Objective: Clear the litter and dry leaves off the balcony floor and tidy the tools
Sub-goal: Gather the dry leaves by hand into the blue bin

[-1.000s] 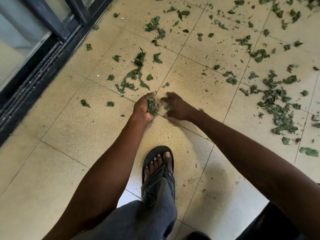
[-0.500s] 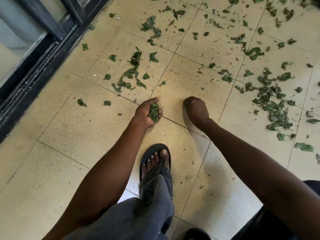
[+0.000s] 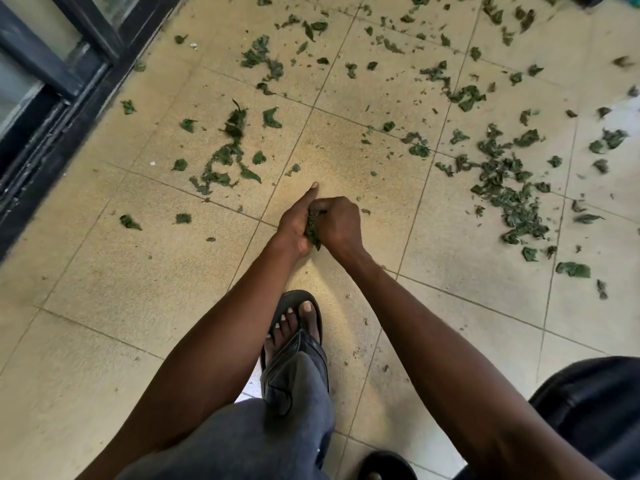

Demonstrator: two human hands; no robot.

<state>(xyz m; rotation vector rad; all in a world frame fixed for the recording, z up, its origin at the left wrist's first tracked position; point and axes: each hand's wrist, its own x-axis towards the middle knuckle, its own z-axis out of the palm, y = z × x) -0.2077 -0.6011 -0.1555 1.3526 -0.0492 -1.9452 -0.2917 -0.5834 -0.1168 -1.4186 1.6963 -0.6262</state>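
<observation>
Clump of leaves [image 3: 312, 229]: pressed between both hands low over the floor [image 3: 138, 282], mid-tile. Left hand [image 3: 295, 223]: cupped round it, forefinger straight. Right hand [image 3: 341, 225]: fingers curled onto it. Loose leaves [image 3: 512, 199]: scattered toward the floor's far and right edges. Sandalled foot [image 3: 294, 327]: planted nearside.

no readable text, no labels, no brand marks, no numbers, no signs anywhere in view
</observation>
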